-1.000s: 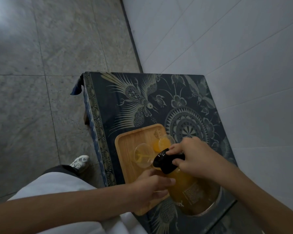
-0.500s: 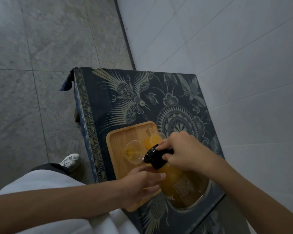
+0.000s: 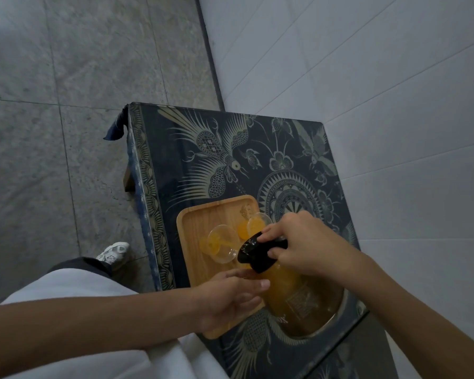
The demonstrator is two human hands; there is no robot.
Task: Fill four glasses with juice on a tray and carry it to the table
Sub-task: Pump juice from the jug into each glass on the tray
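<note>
It looked like a home: a small table (image 3: pixel 203 149) under a dark bird-patterned cloth stood against a white tiled wall (image 3: pixel 367 77), with grey stone floor tiles (image 3: pixel 66 105) beside it.

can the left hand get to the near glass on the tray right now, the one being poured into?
Probably yes. The left hand rests at the wooden tray just below the near glass, with bare tray between. Only the jug's black spout, tipped by the right hand, crowds its right side.

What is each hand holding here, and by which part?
Right hand grips the juice jug by its black lid end. Left hand steadies the jug's side.
</note>
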